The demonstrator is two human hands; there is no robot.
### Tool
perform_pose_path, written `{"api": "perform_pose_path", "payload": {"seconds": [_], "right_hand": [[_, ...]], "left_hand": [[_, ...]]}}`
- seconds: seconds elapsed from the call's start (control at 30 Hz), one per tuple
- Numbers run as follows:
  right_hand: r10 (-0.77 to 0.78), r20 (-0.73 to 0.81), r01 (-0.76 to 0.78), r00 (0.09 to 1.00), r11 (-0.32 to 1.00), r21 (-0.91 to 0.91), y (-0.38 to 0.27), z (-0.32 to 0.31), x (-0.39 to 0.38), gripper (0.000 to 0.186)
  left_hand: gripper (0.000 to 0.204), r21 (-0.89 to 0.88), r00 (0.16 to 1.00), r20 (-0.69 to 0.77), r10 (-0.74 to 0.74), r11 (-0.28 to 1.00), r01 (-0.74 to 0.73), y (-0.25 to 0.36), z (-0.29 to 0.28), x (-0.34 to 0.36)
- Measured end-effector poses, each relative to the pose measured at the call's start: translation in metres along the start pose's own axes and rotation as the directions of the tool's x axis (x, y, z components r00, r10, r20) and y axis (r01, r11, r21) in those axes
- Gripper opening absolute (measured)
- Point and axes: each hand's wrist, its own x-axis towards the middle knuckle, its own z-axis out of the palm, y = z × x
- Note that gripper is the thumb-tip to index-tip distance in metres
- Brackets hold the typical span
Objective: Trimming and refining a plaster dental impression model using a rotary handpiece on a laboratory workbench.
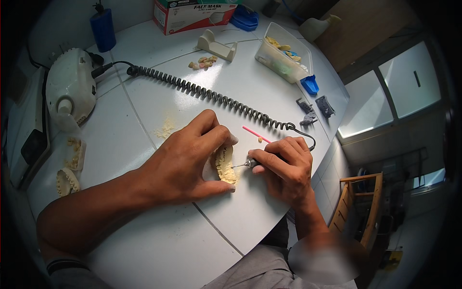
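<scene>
My left hand [195, 156] is closed round a pale yellow dental cast [224, 166], its thumb and fingers at opposite ends. A row of moulded teeth runs along the cast, and dark handwriting marks its side. Gripped like a pen, a dental handpiece [251, 163] with a thin metal bur sits in my right hand [284, 168]. The bur tip meets the cast or lies just beside it; I cannot tell which. Yellow dust [231, 177] gathers at the cast's near end. From the handpiece a black coiled cord [207, 94] runs back to a white control box [71, 89].
Beyond my right hand lie a pink stick [256, 134] and dark grey pieces [325, 107]. A clear plastic tub [284, 53] of casts, a cream handpiece rest [216, 46] and a mask box [192, 17] stand farther back. Another cast [67, 182] lies left, beside a small tray [75, 153].
</scene>
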Motion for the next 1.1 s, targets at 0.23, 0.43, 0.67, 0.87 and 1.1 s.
{"api": "perform_pose_path", "payload": {"seconds": [0.23,0.43,0.67,0.87,1.1], "right_hand": [[-0.024,0.029,0.022,0.999,0.998,0.057,-0.001,-0.0051,-0.0003,0.029],[-0.009,0.015,0.009,1.0,1.0,0.016,-0.0006,-0.002,0.0001,0.028],[-0.014,0.013,0.014,1.0,1.0,0.019,-0.0007,-0.0026,0.0001,0.029],[-0.028,0.031,0.027,0.999,0.999,0.042,-0.0015,-0.0047,0.0008,0.029],[-0.023,0.011,0.023,1.0,0.999,0.039,-0.0009,-0.0024,0.0007,0.028]], "left_hand": [[0.076,-0.002,1.0,0.0,-0.015,1.0,0.015,0.0009,-0.0003,-0.0004],[0.076,-0.013,1.0,0.005,-0.017,1.0,0.017,0.0012,0.0,0.0001],[0.076,-0.008,1.0,-0.003,-0.01,1.0,0.01,-0.0008,0.0005,-0.0006],[0.076,-0.016,1.0,-0.004,-0.008,1.0,0.008,-0.0006,0.0,-0.0011],[0.073,-0.045,1.0,-0.026,0.0,0.999,-0.001,0.0002,0.0014,-0.0015]]}}
